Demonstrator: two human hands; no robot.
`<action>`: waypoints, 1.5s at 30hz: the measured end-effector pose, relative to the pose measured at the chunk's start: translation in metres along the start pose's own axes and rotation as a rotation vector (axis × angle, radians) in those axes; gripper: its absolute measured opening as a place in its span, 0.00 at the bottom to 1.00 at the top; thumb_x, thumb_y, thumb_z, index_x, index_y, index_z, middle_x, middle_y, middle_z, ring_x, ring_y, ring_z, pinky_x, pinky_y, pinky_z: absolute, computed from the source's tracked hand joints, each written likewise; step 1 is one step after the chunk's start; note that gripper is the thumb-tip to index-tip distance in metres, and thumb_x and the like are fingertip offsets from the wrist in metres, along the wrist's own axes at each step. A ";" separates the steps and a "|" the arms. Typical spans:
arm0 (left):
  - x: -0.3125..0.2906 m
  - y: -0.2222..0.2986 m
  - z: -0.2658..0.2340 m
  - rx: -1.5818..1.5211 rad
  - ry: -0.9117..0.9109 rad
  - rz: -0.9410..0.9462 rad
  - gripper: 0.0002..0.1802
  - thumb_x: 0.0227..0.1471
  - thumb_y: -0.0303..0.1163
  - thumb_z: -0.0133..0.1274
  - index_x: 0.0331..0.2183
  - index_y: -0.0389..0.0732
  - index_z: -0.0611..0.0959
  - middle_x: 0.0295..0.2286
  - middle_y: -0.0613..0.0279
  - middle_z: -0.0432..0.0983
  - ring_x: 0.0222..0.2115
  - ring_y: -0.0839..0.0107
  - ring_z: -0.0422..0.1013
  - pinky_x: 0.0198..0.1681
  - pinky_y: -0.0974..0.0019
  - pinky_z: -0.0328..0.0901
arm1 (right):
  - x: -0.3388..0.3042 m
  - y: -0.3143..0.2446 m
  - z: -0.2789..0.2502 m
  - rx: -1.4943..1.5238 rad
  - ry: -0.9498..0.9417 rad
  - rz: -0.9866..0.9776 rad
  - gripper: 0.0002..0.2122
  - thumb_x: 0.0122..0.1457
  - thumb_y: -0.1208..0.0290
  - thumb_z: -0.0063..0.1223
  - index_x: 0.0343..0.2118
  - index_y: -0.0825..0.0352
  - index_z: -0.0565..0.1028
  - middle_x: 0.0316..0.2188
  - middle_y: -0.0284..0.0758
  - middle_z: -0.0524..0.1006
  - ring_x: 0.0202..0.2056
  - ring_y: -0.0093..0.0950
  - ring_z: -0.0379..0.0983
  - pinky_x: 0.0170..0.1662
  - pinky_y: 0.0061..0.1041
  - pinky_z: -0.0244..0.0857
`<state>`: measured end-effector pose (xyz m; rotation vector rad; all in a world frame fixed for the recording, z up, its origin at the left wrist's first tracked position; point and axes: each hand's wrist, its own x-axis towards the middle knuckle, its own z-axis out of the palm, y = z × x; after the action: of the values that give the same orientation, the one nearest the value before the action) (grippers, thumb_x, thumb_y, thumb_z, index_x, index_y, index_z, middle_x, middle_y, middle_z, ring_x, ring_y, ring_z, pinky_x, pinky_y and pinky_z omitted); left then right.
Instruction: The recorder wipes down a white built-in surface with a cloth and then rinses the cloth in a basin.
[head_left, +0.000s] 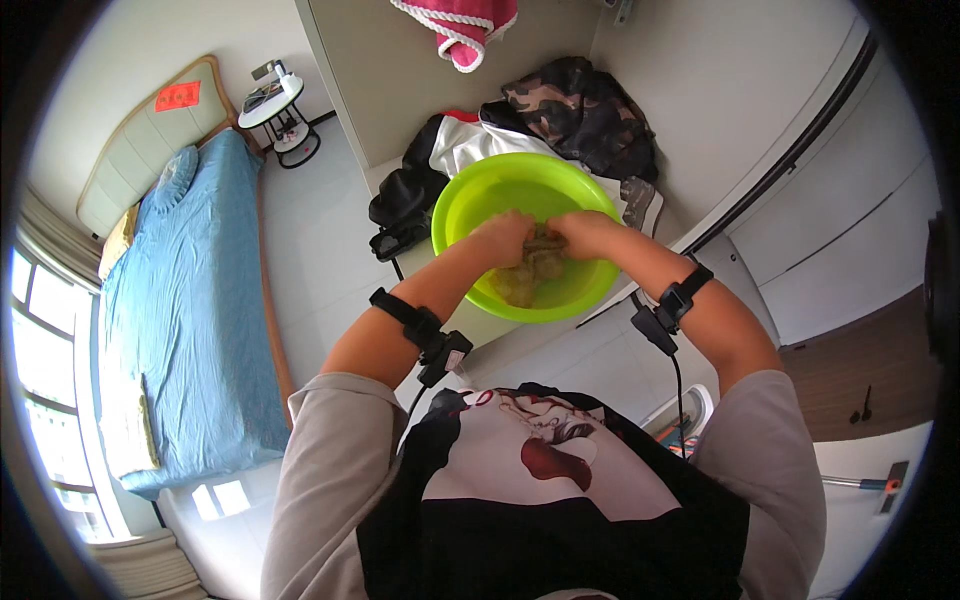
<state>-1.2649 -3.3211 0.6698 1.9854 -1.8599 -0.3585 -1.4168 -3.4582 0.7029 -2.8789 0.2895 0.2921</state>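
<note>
Both my hands are down inside a bright green plastic basin. A bunched, wet-looking cloth of brownish-green colour hangs between them, its lower part against the basin's near inside wall. My left hand is closed on the cloth's left side, slightly smeared by motion. Closed on its upper right is my right hand. The fingertips of both are partly hidden by the cloth. Whether water stands in the basin I cannot make out for sure.
Behind the basin lie heaped clothes: a camouflage jacket, a white garment and a black bag-like item. A pink cloth with white trim hangs above. Leftward are a blue-covered bed and a round side table.
</note>
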 end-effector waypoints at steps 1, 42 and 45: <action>-0.003 -0.001 -0.006 -0.011 -0.055 0.043 0.17 0.35 0.32 0.60 0.33 0.41 0.79 0.30 0.51 0.76 0.33 0.51 0.73 0.37 0.55 0.66 | -0.006 -0.012 -0.011 -0.120 -0.002 0.021 0.14 0.43 0.69 0.61 0.34 0.63 0.74 0.29 0.40 0.77 0.34 0.40 0.74 0.37 0.36 0.66; 0.018 0.018 -0.033 -0.281 -0.224 0.068 0.07 0.41 0.32 0.57 0.20 0.38 0.81 0.18 0.56 0.76 0.21 0.66 0.74 0.27 0.66 0.69 | 0.003 -0.046 -0.013 0.151 -0.063 0.214 0.29 0.42 0.40 0.58 0.40 0.62 0.77 0.36 0.44 0.78 0.39 0.41 0.75 0.42 0.33 0.66; 0.024 0.026 -0.046 -0.889 -0.139 -0.397 0.07 0.44 0.30 0.56 0.20 0.38 0.80 0.17 0.64 0.73 0.21 0.75 0.72 0.23 0.73 0.67 | 0.013 -0.036 -0.017 0.177 0.002 0.335 0.29 0.42 0.44 0.60 0.38 0.68 0.77 0.38 0.45 0.77 0.42 0.41 0.74 0.44 0.35 0.67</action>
<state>-1.2657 -3.3406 0.7241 1.6609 -1.0305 -1.2142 -1.3940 -3.4306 0.7240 -2.6479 0.7606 0.3034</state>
